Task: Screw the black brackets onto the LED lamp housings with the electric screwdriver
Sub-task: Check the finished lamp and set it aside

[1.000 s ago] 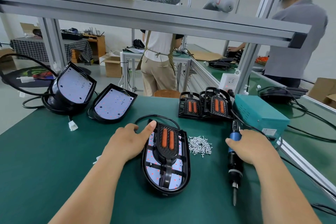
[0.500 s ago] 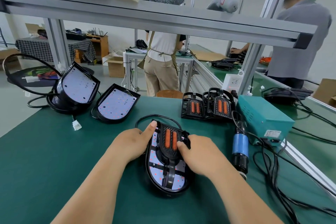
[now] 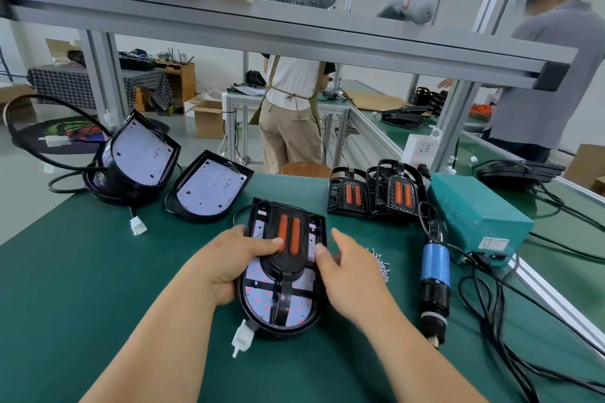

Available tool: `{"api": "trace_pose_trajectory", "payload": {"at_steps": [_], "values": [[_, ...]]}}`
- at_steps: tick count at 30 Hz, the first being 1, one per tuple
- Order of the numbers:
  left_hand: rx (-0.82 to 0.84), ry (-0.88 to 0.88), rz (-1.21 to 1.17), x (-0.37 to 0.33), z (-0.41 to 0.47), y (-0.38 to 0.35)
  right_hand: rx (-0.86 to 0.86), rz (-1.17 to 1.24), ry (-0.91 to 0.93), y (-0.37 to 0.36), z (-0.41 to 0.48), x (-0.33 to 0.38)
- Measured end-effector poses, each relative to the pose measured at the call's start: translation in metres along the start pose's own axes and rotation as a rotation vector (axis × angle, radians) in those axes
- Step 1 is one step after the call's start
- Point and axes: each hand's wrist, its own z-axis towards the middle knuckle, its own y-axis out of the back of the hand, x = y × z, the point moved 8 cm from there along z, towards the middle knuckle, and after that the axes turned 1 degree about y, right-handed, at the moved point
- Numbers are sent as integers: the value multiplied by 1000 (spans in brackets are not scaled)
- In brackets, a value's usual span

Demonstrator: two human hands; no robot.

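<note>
A black LED lamp housing [image 3: 262,298] with a white LED board lies at the middle of the green table [image 3: 65,288]. A black bracket [image 3: 288,239] with two orange strips sits on it. My left hand [image 3: 232,262] grips the housing's left edge, thumb pressed on the bracket. My right hand [image 3: 353,275] is at the right edge, thumb touching the rim and fingers straight. The electric screwdriver [image 3: 435,275], blue and black, lies on the table to the right, held by neither hand. A small pile of screws [image 3: 381,263] shows past my right hand.
Two more housings [image 3: 209,188] [image 3: 140,154] lie at the back left; spare brackets [image 3: 353,193] stand at the back. A teal power box [image 3: 478,216] and loose cables [image 3: 491,304] crowd the right side. People stand beyond the bench.
My right hand let go of the screwdriver and came over to the housing. My left hand shifted from resting on the top left corner to gripping the left edge.
</note>
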Motion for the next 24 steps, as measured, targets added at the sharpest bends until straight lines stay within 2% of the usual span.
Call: {"api": "trace_pose_trajectory", "payload": {"at_steps": [4, 9, 13, 15, 20, 24], "values": [[-75, -47, -147, -3, 3, 16, 17, 128, -157, -5, 2, -16], [-121, -118, -290, -6, 5, 26, 335, 52, -148, -29, -12, -10], [-155, -158, -415, -7, 5, 33, 497, 52, -135, -39, -21, -6], [-147, -166, -478, -8, 4, 32, 525, 36, -87, -41, -24, 0], [-176, -187, -650, -8, 4, 32, 448, -173, 157, -47, -31, 27], [-204, -220, -759, -8, 6, 34, 485, -267, 319, -58, -46, 48]]}}
